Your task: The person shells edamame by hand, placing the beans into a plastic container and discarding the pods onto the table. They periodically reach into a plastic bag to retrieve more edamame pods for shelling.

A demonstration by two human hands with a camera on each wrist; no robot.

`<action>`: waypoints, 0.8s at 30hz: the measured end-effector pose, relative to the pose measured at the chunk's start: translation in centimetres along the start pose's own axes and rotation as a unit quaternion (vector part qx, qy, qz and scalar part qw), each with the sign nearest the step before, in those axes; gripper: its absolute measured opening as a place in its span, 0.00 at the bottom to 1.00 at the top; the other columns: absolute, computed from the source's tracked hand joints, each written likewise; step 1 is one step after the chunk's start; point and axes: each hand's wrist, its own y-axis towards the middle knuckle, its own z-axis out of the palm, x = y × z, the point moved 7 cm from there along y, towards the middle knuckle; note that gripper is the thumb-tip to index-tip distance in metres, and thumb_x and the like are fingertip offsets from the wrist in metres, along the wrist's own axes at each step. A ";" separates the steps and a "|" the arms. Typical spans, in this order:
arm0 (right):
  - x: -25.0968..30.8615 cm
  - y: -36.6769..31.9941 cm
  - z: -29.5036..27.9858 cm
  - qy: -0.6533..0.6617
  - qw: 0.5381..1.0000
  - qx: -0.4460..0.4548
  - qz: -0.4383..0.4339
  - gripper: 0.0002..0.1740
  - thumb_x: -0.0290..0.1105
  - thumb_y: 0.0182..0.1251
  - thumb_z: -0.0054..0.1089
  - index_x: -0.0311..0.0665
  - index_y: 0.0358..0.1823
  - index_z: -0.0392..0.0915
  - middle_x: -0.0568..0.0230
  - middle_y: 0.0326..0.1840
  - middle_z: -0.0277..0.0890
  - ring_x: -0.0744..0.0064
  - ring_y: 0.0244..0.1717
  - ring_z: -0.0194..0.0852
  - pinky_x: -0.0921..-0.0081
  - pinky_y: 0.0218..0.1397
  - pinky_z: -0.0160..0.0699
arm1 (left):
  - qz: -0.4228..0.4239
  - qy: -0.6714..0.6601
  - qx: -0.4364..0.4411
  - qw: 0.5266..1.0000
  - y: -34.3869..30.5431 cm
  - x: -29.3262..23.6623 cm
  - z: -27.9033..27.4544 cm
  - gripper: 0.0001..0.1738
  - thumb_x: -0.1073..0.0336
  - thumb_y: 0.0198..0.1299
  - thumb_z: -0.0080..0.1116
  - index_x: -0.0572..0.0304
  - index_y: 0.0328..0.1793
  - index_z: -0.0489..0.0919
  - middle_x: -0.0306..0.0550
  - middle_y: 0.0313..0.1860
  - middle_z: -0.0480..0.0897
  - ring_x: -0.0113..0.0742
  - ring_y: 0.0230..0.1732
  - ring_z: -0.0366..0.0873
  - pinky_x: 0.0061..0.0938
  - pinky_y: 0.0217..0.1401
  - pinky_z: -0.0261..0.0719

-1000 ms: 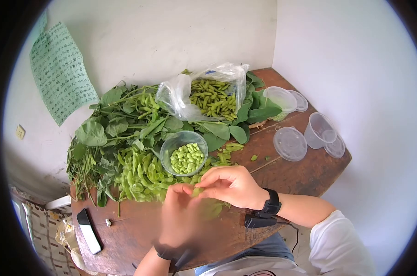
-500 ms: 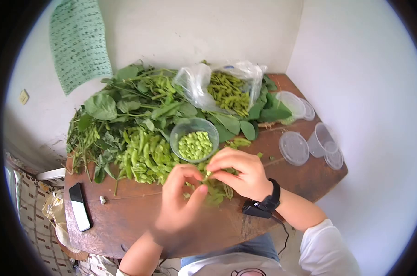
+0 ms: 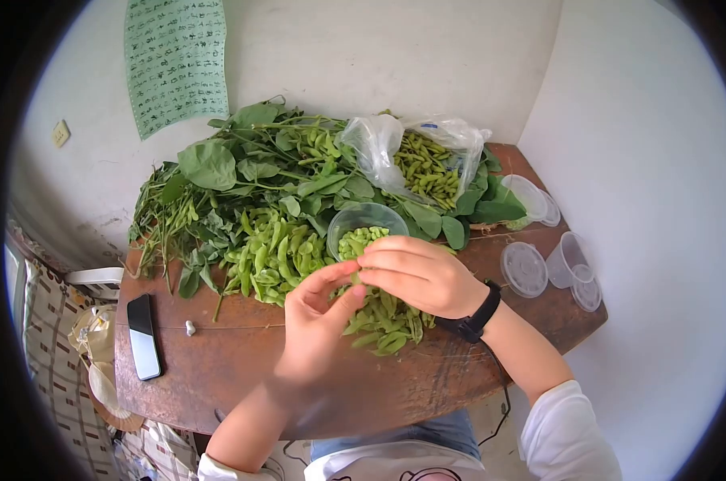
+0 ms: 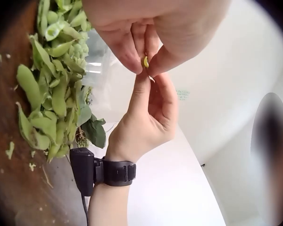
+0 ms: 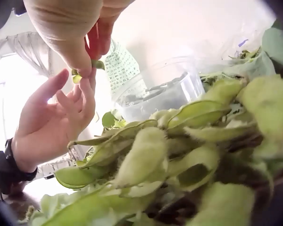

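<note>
Both hands meet close in front of a clear plastic bowl (image 3: 335,232) that holds shelled green soybeans (image 3: 361,239). My right hand (image 3: 423,276) pinches a small green soybean pod (image 5: 98,64) between thumb and fingers, overlapping the bowl's near rim in the head view. My left hand (image 3: 315,317) has its thumb and fingertips at the other end of the pod, where a bit of green shows between them in the left wrist view. Much of the pod is hidden behind the fingers. Below the right hand lies a pile of split pods (image 3: 391,321).
Whole pods (image 3: 270,252) are heaped left of the bowl, with leafy stalks (image 3: 258,168) behind. A plastic bag (image 3: 375,148) of pods stands at the back. Clear lids (image 3: 525,270) and an empty tub (image 3: 567,256) sit at right, a phone (image 3: 144,337) at left.
The head view has swung, shifting the scene rightward. Both hands have come nearer the bowl. The left thumb and fingers, spread apart half a second ago, are now closer together at the pod.
</note>
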 end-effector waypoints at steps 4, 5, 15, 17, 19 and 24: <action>-1.0 -0.2 0.8 0.041 0.994 -0.068 0.071 0.16 0.22 0.52 0.72 0.30 0.44 0.81 0.58 0.49 0.79 0.57 0.51 0.79 0.68 0.51 0.81 | 0.025 -0.012 -0.056 0.998 0.5 0.2 -1.1 0.17 0.76 0.63 0.62 0.70 0.58 0.79 0.48 0.53 0.82 0.29 0.50 0.79 0.23 0.52 0.80; -1.0 -0.3 1.1 0.042 0.994 -0.069 0.072 0.16 0.22 0.52 0.72 0.30 0.44 0.81 0.58 0.49 0.79 0.57 0.51 0.79 0.68 0.51 0.81 | 0.025 -0.010 -0.057 0.998 0.5 0.3 -1.3 0.17 0.76 0.63 0.62 0.70 0.58 0.79 0.48 0.53 0.82 0.29 0.50 0.79 0.23 0.52 0.80; -2.6 -1.2 3.2 0.122 0.960 -0.049 0.246 0.13 0.24 0.55 0.68 0.35 0.39 0.72 0.59 0.38 0.70 0.59 0.43 0.71 0.66 0.47 0.73 | 0.011 0.041 -0.090 0.995 0.8 0.9 -1.9 0.15 0.76 0.62 0.64 0.70 0.55 0.82 0.44 0.46 0.85 0.24 0.41 0.81 0.18 0.46 0.79; -2.8 -1.4 3.6 0.137 0.956 -0.036 0.256 0.13 0.23 0.55 0.67 0.35 0.38 0.71 0.60 0.38 0.69 0.60 0.41 0.69 0.66 0.47 0.72 | -0.002 0.033 -0.089 0.995 0.9 1.0 -1.8 0.15 0.76 0.61 0.64 0.70 0.55 0.82 0.43 0.46 0.85 0.23 0.41 0.81 0.17 0.46 0.79; -2.7 -1.5 3.8 0.137 0.958 -0.040 0.250 0.11 0.23 0.56 0.66 0.36 0.36 0.71 0.61 0.36 0.70 0.60 0.41 0.69 0.66 0.47 0.69 | -0.015 0.046 -0.098 0.994 0.9 1.0 -1.9 0.15 0.76 0.61 0.64 0.70 0.55 0.82 0.43 0.46 0.85 0.24 0.41 0.81 0.18 0.47 0.79; -4.4 -2.2 1.9 0.067 0.944 -0.091 0.310 0.09 0.24 0.58 0.65 0.37 0.39 0.76 0.64 0.33 0.71 0.60 0.42 0.68 0.65 0.48 0.69 | -0.014 0.050 -0.117 0.992 0.6 0.9 -1.8 0.15 0.76 0.61 0.64 0.70 0.54 0.82 0.43 0.45 0.85 0.24 0.41 0.80 0.18 0.47 0.78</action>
